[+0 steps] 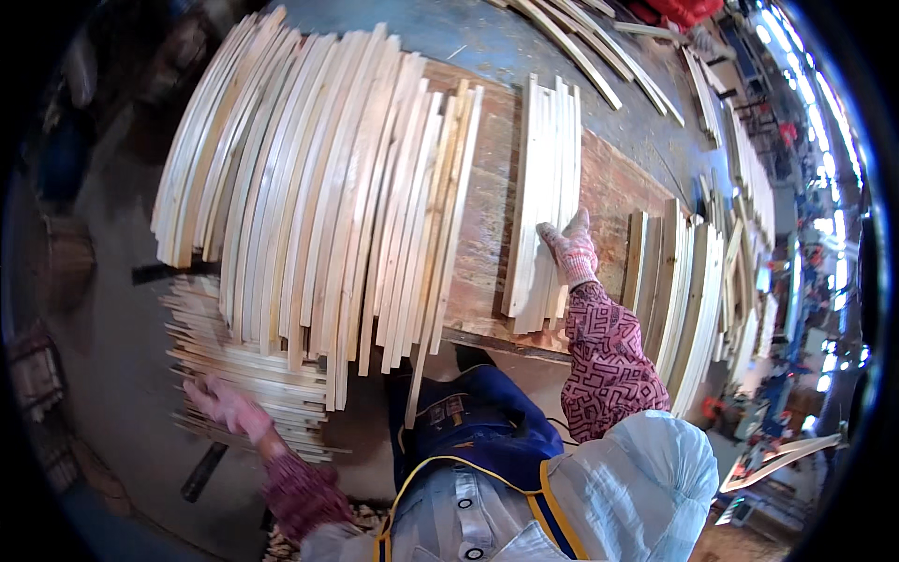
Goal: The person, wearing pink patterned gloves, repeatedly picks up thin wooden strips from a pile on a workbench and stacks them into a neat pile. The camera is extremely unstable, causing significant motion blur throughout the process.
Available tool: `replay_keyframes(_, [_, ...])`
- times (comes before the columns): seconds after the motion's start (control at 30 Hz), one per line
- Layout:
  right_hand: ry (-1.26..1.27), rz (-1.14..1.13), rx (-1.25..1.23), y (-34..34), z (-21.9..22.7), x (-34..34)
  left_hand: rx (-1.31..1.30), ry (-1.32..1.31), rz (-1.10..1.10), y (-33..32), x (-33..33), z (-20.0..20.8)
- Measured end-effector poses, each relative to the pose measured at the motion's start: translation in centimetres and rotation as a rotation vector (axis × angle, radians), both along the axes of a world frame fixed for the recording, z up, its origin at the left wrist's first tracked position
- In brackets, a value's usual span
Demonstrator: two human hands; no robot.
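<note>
Head view: apparently at a step of handling loose wood strips [375, 169], judging by both hands placed among them. As next move, likely calls for either curling the right hand [570, 249] around the small bundle [532, 187] or keeping it flat there as a steadying weight. On the right, resting on top of the bundle's near half, with thumb and fingers spread apart, touching but not visibly clamped. On the left, reaching with the left hand [229, 406] to the lower stack [295, 398], over its left part; too blurred to tell whether touching or gripping. Bundle lying on the brown board [489, 215], just right of the big row [281, 206].
</note>
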State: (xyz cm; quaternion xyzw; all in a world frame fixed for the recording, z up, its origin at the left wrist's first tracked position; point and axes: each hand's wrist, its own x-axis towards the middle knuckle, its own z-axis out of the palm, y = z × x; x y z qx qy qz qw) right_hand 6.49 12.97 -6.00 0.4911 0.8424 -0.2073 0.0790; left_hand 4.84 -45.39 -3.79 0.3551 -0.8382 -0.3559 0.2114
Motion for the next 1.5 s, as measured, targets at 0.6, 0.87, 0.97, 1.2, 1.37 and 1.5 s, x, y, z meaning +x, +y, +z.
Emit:
replay_keyframes(0.6, [-0.206, 0.072, 0.055, 5.7, 3.2, 3.1, -0.52, -0.641, -1.06, 49.1, 1.0, -3.5])
replay_keyframes(0.87, [0.761, -0.127, -0.918, 9.5, 0.0, 6.9, 1.047, -0.526, -1.087, 49.3, -1.8, 0.1])
replay_keyframes(0.97, [0.824, -0.528, -1.612, 7.4, 1.3, 11.0, 1.917, -0.547, -1.018, 45.3, 1.0, -1.2])
replay_keyframes(1.2, [-0.001, -0.51, -0.794, 3.9, 0.4, 12.3, 0.43, -0.752, -1.068, 43.6, 4.1, -5.5])
replay_keyframes(1.37, [0.154, 0.019, -0.308, 2.5, -1.2, 12.6, 0.206, -0.653, -1.227, 43.4, 2.1, -6.2])
replay_keyframes(1.5, [0.467, -0.195, -0.389, 1.5, -2.8, 13.2, 0.451, -0.485, -1.369, 41.7, 2.0, -8.8])
